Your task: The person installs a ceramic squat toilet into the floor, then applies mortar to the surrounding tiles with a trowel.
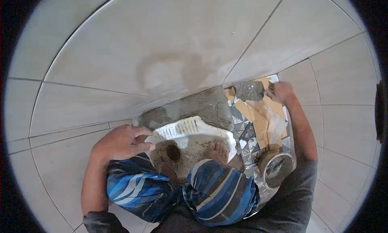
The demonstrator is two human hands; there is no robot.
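Observation:
My left hand (121, 143) hovers by the left rim of a white squat toilet (184, 128), its fingers apart and nothing between them. Dirt smears the toilet's ribbed step and bowl, and my bare feet (218, 151) are in it. Over at the far right corner of the floor, my right hand (283, 92) is closed, fingers curled down beside torn brown cardboard (258, 118). Whatever those fingers hold, if anything, is hidden. A wet grey patch (249, 90) lies just left of that hand.
Light tiled walls (182, 39) rise close in front and on both sides. Raw grey cement (202, 103) borders the toilet. To the right, a round bucket (277, 168) with grey material inside stands on patterned floor tiles (251, 146), near my right forearm.

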